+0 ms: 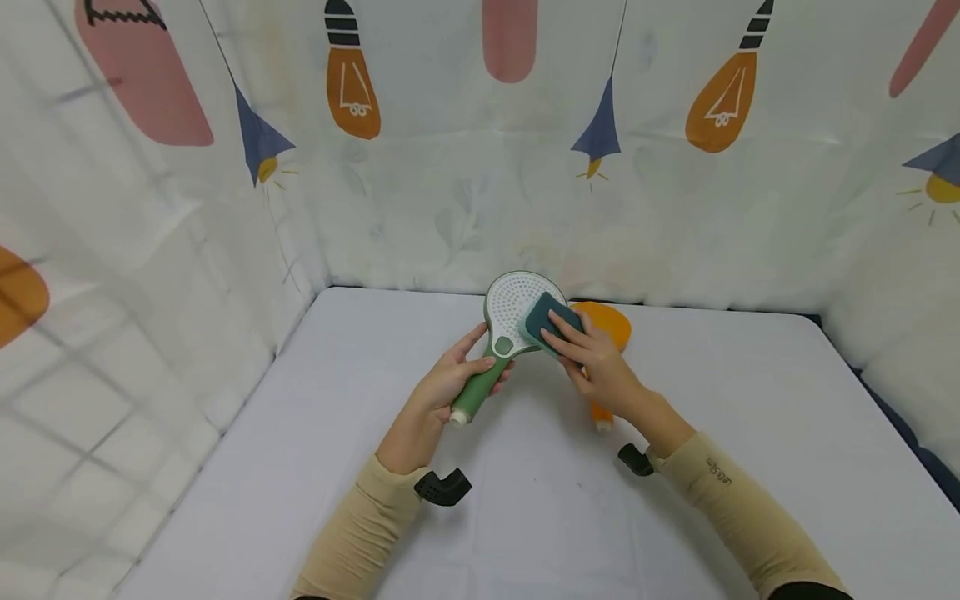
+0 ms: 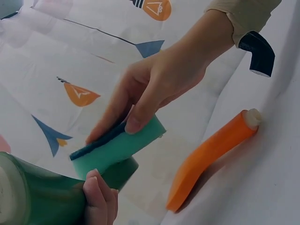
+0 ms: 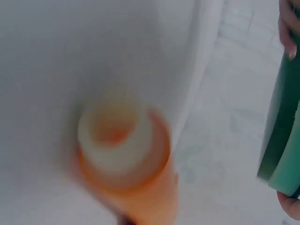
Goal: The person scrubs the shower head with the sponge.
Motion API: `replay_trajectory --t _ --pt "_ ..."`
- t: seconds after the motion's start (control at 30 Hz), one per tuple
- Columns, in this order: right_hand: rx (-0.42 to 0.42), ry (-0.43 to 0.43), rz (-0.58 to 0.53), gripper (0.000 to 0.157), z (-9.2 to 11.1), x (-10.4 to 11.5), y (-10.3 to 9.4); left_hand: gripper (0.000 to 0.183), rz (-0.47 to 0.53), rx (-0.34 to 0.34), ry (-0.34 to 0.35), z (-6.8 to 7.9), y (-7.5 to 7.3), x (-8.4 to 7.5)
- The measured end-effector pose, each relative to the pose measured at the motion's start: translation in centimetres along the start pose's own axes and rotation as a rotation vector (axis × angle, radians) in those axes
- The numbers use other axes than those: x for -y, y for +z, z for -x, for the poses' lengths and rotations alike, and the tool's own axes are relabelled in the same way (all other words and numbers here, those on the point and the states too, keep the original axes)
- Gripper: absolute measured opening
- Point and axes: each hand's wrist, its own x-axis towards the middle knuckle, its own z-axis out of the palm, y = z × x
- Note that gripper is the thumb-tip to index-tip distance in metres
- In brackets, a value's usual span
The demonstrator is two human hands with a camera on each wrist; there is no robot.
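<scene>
My left hand (image 1: pixel 442 385) grips the green handle of a shower head (image 1: pixel 508 298), its white nozzle face tilted upward. A two-layer sponge (image 1: pixel 546 323), dark blue-green over light green, lies against the right side of that face. My right hand (image 1: pixel 609 375) holds the sponge, fingers spread over the dark layer; in the left wrist view the thumb sits at the edge of the sponge (image 2: pixel 122 146). Below the right hand, an orange shower head (image 1: pixel 617 325) lies on the table, partly hidden by the hand. Its handle end (image 3: pixel 150 197) looms blurred in the right wrist view.
A white-covered table (image 1: pixel 540 517) spans the area under both arms. Behind and to the left hang white curtains (image 1: pixel 465 183) printed with bulbs and lamps. Each wrist wears a dark device, such as the left one (image 1: pixel 442 487).
</scene>
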Motion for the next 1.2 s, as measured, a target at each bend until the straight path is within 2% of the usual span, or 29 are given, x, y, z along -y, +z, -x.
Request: replay_trajectory --t 0.13,0.27,0.37,0.53,0.67,0.77,0.9,1.0,1.07,1.2 --pt "0.063 -0.035 -0.027 0.054 0.1 1.5 0.2 0.071 -0.002 -0.001 -0.004 0.0 0.0 0.0" --pt "0.090 -0.014 -0.032 0.055 0.0 1.3 -0.3 0.071 0.003 0.000 0.002 -0.1 0.2 -0.1" --pt "0.059 0.027 -0.019 0.054 -0.2 0.1 -0.9 0.072 0.000 0.003 0.011 -0.1 0.3 -0.2" --pt "-0.042 0.141 -0.028 0.051 -0.5 -2.0 -1.5 0.073 -0.006 -0.004 0.001 0.3 0.6 -0.4" --pt "-0.043 0.187 -0.020 0.051 -0.7 -2.3 -1.1 0.072 -0.004 -0.003 -0.009 0.4 0.5 -0.4" --pt "-0.036 0.161 -0.021 0.051 -0.7 -1.5 -0.8 0.072 -0.012 0.003 -0.004 0.6 0.4 -0.4" --pt "-0.008 0.061 -0.031 0.049 -1.0 0.5 -0.2 0.072 -0.029 0.009 0.007 0.6 0.1 -0.4" --pt "0.034 0.018 -0.052 0.049 -1.2 1.7 -0.2 0.072 -0.031 0.006 0.004 0.5 0.1 -0.4" --pt "0.055 0.012 -0.060 0.050 -1.2 1.8 -0.4 0.071 -0.027 0.003 0.004 0.4 0.2 -0.4" --pt "0.065 0.075 -0.056 0.049 -1.3 0.5 -1.1 0.072 0.004 0.001 0.002 0.4 0.6 -0.3"
